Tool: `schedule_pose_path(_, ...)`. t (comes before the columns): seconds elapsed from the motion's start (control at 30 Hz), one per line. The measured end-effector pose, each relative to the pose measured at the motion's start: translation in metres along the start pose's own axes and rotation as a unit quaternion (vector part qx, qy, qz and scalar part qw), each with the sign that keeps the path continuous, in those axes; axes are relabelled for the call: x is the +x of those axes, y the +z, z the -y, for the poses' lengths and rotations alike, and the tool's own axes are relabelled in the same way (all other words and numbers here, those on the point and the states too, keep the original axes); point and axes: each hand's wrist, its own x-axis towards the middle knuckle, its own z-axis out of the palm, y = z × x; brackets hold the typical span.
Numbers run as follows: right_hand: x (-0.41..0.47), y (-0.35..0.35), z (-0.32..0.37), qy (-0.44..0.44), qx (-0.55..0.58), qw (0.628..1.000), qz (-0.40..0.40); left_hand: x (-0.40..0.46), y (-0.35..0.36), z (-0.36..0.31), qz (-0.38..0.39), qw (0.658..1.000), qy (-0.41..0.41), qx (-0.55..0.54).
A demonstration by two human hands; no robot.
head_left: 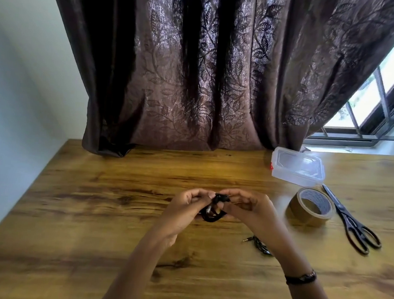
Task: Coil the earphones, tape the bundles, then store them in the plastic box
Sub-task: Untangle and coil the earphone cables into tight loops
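Both forearms enter from the bottom edge, cut off below the elbow; right wrist carries a dark braided band (301, 277). Left hand (188, 206) and right hand (249, 209) meet above the middle of the wooden table (73, 210). Black earphone bundle (213, 208) held between them: left fingers curled round its left side, right thumb and fingertips pinching its upper end. Lower loop of the coil hangs out below the fingers, plainly visible; upper part mostly covered by fingertips, so number of turns not readable. Motion blur softens both hands and the cable.

Second earphone cable (258, 245) lies on the table just below the right hand, metal jack plug pointing left; its far end is hidden under the right forearm.

Right of the hands, well apart: roll of brown tape (310, 209) lying flat, core facing up. Print on the inner core visible but too small to read. Black scissors (350, 220) just beside the roll, blades pointing away from the camera, handles nearer. Clear plastic box (298, 166) behind the tape, lid on, red clip on its left end; contents not discernible.

Brown leaf-patterned curtain (197, 78) hangs behind the table edge; window (385, 81) partly exposed at far right.
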Motion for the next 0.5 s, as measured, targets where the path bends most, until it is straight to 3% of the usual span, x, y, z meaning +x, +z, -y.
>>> schedule_pose_path(0.13,0.001,-0.003,-0.022,0.04,0.013,0.999,-0.008,0.008,0.002,0.019,0.0,0.998,-0.045,-0.036)
schedule_pose_path(0.33,-0.003,0.004,-0.061,0.1,0.023,0.994,-0.029,0.02,0.002,0.054,-0.007,0.996,-0.082,0.019)
schedule_pose_path(0.5,-0.003,0.012,-0.093,0.132,0.023,0.99,-0.055,0.033,0.006,0.083,-0.081,0.989,-0.091,0.082)
